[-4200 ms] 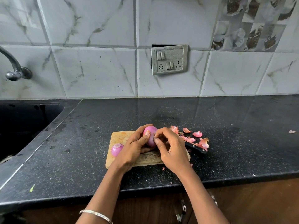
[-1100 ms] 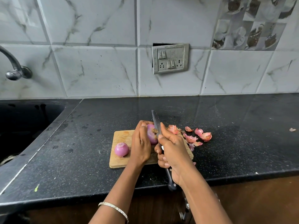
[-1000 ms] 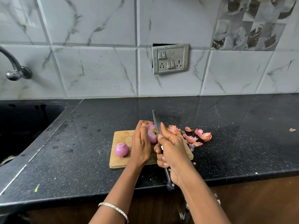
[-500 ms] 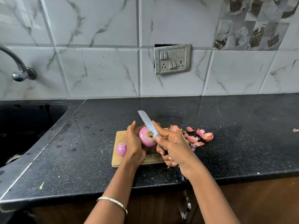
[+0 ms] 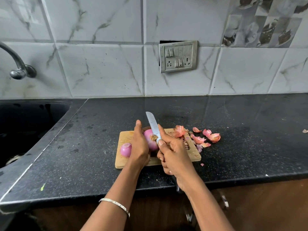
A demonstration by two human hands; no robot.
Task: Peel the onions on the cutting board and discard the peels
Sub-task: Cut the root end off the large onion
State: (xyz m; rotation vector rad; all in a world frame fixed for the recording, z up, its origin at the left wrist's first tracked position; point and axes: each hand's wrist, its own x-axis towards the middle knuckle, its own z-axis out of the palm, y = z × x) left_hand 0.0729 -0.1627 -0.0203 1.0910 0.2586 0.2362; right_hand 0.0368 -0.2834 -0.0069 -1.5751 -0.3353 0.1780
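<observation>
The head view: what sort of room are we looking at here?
Most likely a home kitchen. A tap hangs over a dark sink set in a black stone counter, marble-look tiles cover the wall, and onions are being trimmed on a wooden cutting board.

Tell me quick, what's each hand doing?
Left hand: holding the onion.
Right hand: gripping the knife.

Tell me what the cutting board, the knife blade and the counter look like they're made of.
Cutting board: pale wood or bamboo, matte, faint grain. Knife blade: bare metal, likely steel, dull grey sheen. Counter: black speckled stone, probably polished granite, since it reflects the wall tiles.
</observation>
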